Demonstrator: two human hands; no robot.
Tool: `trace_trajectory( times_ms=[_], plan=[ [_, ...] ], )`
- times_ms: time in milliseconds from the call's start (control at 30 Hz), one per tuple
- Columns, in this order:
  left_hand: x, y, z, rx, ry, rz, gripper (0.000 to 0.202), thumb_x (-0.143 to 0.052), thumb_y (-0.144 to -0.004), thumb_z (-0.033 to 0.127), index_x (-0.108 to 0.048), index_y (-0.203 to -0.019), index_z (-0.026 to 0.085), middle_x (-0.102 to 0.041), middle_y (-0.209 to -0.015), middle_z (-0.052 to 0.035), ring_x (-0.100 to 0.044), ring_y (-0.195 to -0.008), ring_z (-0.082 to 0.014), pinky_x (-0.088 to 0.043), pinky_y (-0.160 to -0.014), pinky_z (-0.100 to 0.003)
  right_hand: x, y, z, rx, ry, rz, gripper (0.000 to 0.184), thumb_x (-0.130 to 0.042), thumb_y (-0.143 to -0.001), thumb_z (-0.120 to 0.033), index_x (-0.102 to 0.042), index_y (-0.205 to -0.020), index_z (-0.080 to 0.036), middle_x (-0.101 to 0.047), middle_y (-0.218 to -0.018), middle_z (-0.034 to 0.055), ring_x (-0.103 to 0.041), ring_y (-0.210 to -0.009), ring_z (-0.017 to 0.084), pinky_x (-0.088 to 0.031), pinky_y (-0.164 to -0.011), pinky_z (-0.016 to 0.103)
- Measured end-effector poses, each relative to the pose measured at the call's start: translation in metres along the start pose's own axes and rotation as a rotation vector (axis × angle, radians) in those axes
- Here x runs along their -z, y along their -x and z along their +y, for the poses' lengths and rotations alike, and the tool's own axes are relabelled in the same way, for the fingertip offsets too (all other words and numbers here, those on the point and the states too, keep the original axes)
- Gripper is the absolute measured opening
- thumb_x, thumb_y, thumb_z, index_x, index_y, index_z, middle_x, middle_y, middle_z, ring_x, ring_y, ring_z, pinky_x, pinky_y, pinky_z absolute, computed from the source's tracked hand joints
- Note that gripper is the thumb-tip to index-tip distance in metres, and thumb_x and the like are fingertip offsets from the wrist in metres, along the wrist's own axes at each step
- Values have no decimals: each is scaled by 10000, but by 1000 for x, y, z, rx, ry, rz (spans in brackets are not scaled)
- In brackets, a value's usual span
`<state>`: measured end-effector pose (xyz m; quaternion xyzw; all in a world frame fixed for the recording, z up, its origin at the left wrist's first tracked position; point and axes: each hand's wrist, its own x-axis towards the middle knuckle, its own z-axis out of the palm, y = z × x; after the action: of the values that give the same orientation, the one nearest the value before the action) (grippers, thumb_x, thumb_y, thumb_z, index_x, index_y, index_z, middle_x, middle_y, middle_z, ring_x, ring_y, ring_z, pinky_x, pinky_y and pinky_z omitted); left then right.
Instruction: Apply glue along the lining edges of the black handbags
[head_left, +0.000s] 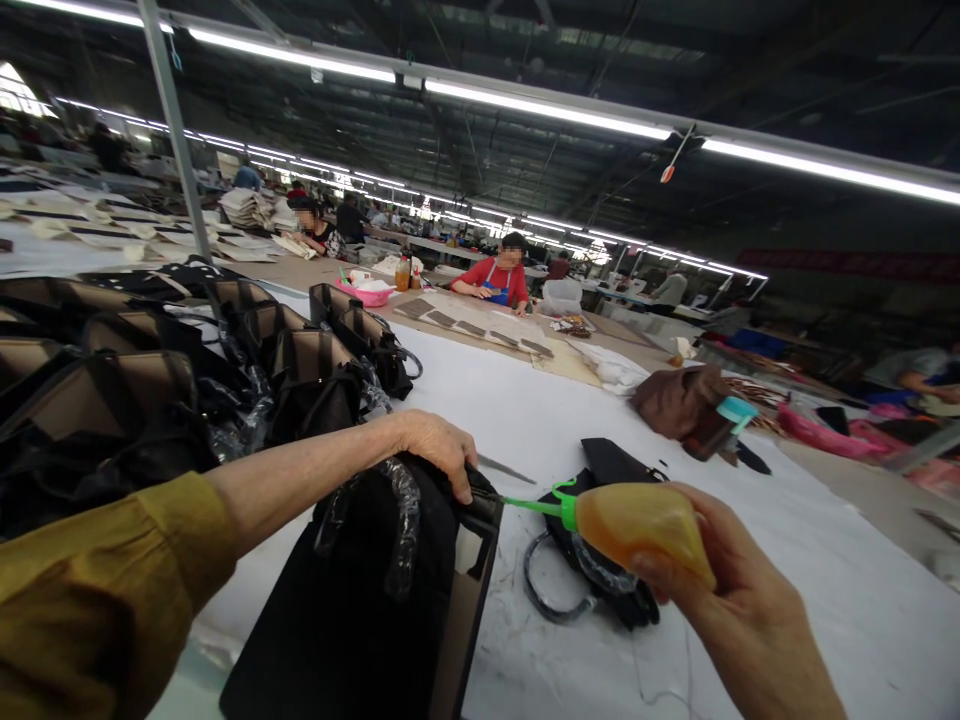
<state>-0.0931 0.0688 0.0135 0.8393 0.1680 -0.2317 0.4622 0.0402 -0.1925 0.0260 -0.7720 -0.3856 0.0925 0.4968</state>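
My right hand (750,590) is wrapped round a squeeze bottle (637,525) of amber liquid, tipped on its side. Its thin green nozzle points left and reaches the top edge of a black bag (337,620). At that edge my left hand (442,450) grips the bag, thumb and fingers closed over its rim. Clear plastic wraps the bag's handle (405,525), and its brown lining shows along the right side. Beyond the bottle, partly hidden by it, lies another black bag piece (615,460) with a wrapped handle.
Several black bags (135,390) crowd the table's left side. Brown material (679,395) and a teal-topped container (735,412) stand to the right on the white table surface (810,570). Across the table a person in red (514,280) works near flat pieces (469,325) and a pink basin (367,292).
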Motion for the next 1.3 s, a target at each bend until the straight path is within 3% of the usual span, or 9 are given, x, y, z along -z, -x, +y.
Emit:
trace_trajectory(
  times_ms=[200, 500, 800, 967, 1167, 1300],
  plan=[
    [1, -4, -3, 8, -7, -33, 179, -665, -555, 310, -673, -655, 161, -596, -525, 13, -493, -461, -129, -404, -450, -226, -3, -3, 11, 48, 8, -21, 516, -677, -726, -541, -497, -1134, -280, -607, -970, -32, -561, -820, 196, -435, -664, 211],
    [4, -8, -6, 38, -23, -72, 237, -721, -526, 332, -677, -676, 154, -604, -537, 12, -516, -462, -126, -413, -430, -213, -1, -9, 33, 268, 155, -55, 422, -637, -800, -458, -494, -1149, -268, -632, -993, 2, -612, -840, 206, -508, -627, 192],
    [5, -10, -2, 57, -43, -71, 219, -700, -563, 312, -665, -707, 151, -594, -555, 24, -505, -483, -113, -411, -448, -201, -5, -2, 48, 474, 237, -67, 341, -588, -853, -339, -480, -1170, -274, -626, -1029, 4, -621, -838, 165, -495, -717, 157],
    [4, -11, -2, 64, -59, -63, 229, -703, -563, 324, -661, -706, 149, -590, -561, 22, -498, -485, -113, -400, -439, -201, -4, 4, 51, 450, 243, -88, 363, -614, -833, -361, -480, -1162, -284, -639, -1012, -14, -628, -829, 164, -497, -722, 155],
    [0, -10, 3, 68, -82, -55, 212, -682, -586, 291, -674, -744, 149, -597, -582, 18, -501, -503, -112, -413, -468, -203, -7, 2, 41, 382, 174, -4, 385, -646, -802, -401, -506, -1134, -267, -629, -1006, 5, -614, -835, 208, -517, -635, 202],
    [-1, -9, 5, 73, -100, -44, 214, -676, -586, 293, -679, -743, 148, -600, -588, 15, -497, -503, -116, -419, -480, -213, -10, 6, 39, 333, 101, -1, 374, -651, -798, -404, -508, -1122, -281, -618, -1009, -6, -602, -850, 200, -506, -657, 199]
  ],
)
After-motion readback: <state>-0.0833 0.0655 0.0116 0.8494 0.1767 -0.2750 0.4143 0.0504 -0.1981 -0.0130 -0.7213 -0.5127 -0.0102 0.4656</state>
